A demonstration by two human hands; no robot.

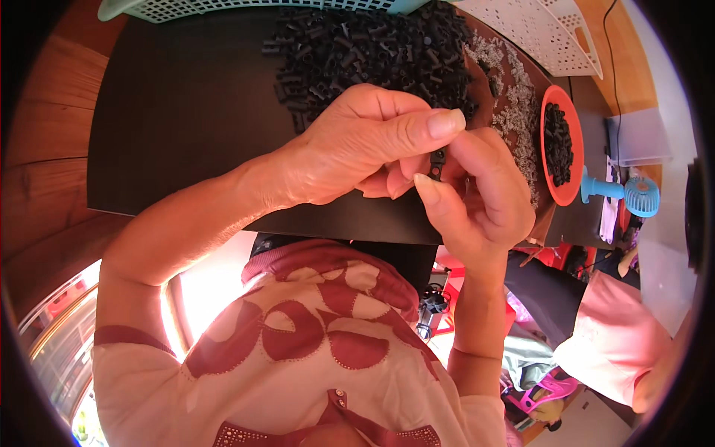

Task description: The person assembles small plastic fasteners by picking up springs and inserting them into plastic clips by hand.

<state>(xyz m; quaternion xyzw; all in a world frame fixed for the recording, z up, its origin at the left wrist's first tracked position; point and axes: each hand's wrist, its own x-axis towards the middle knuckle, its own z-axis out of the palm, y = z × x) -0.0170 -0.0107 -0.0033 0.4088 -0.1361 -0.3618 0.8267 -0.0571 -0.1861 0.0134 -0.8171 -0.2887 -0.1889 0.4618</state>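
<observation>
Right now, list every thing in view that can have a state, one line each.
Left hand: closed in a pinch on the small black part.
Right hand: fingers closed on the same part.
Small black part: held between both hands above the table.
Pile of black parts: heaped loose on the dark table.
Orange dish: holding black parts.
White basket: contents not visible.

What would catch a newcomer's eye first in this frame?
Two bare hands meet mid-frame: the left hand and right hand pinch one small black plastic part between their fingertips. Behind them, a big heap of black parts lies on the dark board. At right, an orange dish holds more.
</observation>
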